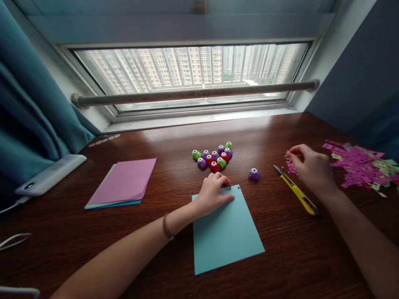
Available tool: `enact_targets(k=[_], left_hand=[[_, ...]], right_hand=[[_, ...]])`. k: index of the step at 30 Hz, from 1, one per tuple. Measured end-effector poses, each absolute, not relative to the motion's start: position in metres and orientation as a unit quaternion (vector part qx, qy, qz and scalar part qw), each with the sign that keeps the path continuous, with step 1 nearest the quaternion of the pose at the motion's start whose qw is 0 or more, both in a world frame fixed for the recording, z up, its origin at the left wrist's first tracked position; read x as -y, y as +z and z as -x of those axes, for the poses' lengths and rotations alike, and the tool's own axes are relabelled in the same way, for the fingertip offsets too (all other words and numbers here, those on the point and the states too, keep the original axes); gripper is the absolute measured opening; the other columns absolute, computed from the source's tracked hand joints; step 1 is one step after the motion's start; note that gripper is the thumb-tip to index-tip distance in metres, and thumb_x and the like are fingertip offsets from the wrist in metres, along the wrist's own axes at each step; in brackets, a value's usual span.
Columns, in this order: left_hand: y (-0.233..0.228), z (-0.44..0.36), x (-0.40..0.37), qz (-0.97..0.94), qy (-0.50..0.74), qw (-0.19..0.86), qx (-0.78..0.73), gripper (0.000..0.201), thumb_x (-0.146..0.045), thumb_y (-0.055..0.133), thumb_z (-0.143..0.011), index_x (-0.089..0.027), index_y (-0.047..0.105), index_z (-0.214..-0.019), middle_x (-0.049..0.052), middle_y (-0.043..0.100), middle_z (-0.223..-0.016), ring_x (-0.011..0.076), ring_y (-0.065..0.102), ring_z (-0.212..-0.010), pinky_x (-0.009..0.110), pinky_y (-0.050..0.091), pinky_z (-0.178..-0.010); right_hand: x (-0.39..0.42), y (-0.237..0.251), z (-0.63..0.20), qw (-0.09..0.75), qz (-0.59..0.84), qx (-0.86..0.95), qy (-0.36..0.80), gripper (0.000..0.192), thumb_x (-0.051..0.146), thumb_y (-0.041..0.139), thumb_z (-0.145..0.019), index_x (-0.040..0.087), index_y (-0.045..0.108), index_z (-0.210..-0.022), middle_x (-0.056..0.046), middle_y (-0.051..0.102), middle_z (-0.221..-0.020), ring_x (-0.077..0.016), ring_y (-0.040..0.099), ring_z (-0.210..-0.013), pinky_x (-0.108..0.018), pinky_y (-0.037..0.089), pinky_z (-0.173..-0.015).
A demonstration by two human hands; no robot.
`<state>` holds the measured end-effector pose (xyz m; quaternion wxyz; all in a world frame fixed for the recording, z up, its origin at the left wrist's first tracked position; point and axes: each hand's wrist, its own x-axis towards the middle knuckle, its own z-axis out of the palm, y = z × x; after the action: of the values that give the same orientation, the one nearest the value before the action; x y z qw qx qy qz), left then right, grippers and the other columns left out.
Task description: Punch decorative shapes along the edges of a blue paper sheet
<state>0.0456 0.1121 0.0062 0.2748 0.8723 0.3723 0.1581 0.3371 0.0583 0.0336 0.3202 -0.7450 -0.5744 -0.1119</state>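
My left hand (213, 193) rests with curled fingers on the far edge of a light blue paper sheet (227, 234) lying on the dark wooden desk (174, 141). It holds nothing that I can see. My right hand (308, 166) is off to the right, pinching a scrap of punched pink paper (292, 166) between its fingertips. A single purple craft punch (254, 173) stands between the two hands. A yellow utility knife (297, 193) lies just under my right hand.
A cluster of several green, purple and red craft punches (214, 157) sits beyond the blue sheet. A stack of pink and blue paper (124, 182) lies at left. Punched paper scraps (358, 164) pile at right. A white device (50, 174) with cable lies far left.
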Motion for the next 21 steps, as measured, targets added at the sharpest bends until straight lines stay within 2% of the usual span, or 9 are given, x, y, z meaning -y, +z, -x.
enact_targets(k=[3, 5, 11, 13, 18, 21], left_hand=[[0.007, -0.046, -0.112, -0.872, 0.159, 0.275, -0.373, 0.025, -0.033, 0.074, -0.068, -0.021, 0.058, -0.083, 0.0, 0.055, -0.092, 0.0208, 0.048, -0.092, 0.032, 0.037, -0.079], [0.007, -0.046, -0.112, -0.872, 0.159, 0.275, -0.373, 0.025, -0.033, 0.074, -0.068, -0.021, 0.058, -0.083, 0.001, 0.055, -0.092, 0.0211, 0.048, -0.092, 0.032, 0.036, -0.079], [0.009, -0.045, -0.112, -0.872, 0.159, 0.278, -0.371, 0.024, -0.031, 0.074, -0.067, -0.021, 0.058, -0.082, 0.001, 0.055, -0.092, 0.0214, 0.048, -0.091, 0.032, 0.036, -0.079], [0.009, -0.046, -0.112, -0.872, 0.159, 0.278, -0.371, 0.024, -0.032, 0.075, -0.067, -0.021, 0.058, -0.082, 0.001, 0.055, -0.092, 0.0215, 0.048, -0.091, 0.032, 0.036, -0.079], [0.009, -0.046, -0.112, -0.871, 0.161, 0.278, -0.371, 0.024, -0.032, 0.074, -0.067, -0.021, 0.058, -0.081, 0.001, 0.055, -0.092, 0.0212, 0.048, -0.091, 0.032, 0.036, -0.079], [0.008, -0.046, -0.112, -0.871, 0.164, 0.276, -0.371, 0.024, -0.032, 0.074, -0.067, -0.022, 0.059, -0.081, 0.001, 0.055, -0.092, 0.0211, 0.048, -0.091, 0.032, 0.036, -0.079]], right_hand=[[-0.056, 0.04, -0.377, 0.306, 0.763, 0.54, -0.18, 0.006, 0.022, 0.063, -0.076, 0.022, 0.063, -0.082, -0.005, 0.066, -0.069, -0.0215, 0.06, -0.061, -0.03, 0.037, -0.057], [-0.053, 0.039, -0.398, 0.286, 0.769, 0.536, -0.2, 0.004, 0.025, 0.063, -0.075, 0.022, 0.066, -0.075, -0.007, 0.065, -0.064, -0.0217, 0.058, -0.058, -0.031, 0.035, -0.054], [-0.05, 0.036, -0.421, 0.283, 0.794, 0.503, -0.19, 0.009, 0.028, 0.067, -0.072, 0.02, 0.07, -0.07, -0.007, 0.061, -0.056, -0.022, 0.054, -0.054, -0.033, 0.035, -0.053], [-0.051, 0.038, -0.419, 0.293, 0.796, 0.497, -0.184, 0.011, 0.029, 0.066, -0.074, 0.019, 0.07, -0.072, -0.008, 0.063, -0.06, -0.0227, 0.056, -0.056, -0.034, 0.037, -0.054], [-0.056, 0.038, -0.383, 0.398, 0.704, 0.562, -0.174, 0.018, 0.03, 0.057, -0.083, 0.015, 0.067, -0.085, -0.01, 0.066, -0.077, -0.0214, 0.059, -0.063, -0.034, 0.045, -0.06], [-0.059, 0.032, -0.34, 0.366, 0.632, 0.673, -0.116, 0.013, 0.027, 0.058, -0.082, 0.021, 0.067, -0.09, -0.005, 0.066, -0.089, -0.0206, 0.061, -0.082, -0.034, 0.049, -0.077]])
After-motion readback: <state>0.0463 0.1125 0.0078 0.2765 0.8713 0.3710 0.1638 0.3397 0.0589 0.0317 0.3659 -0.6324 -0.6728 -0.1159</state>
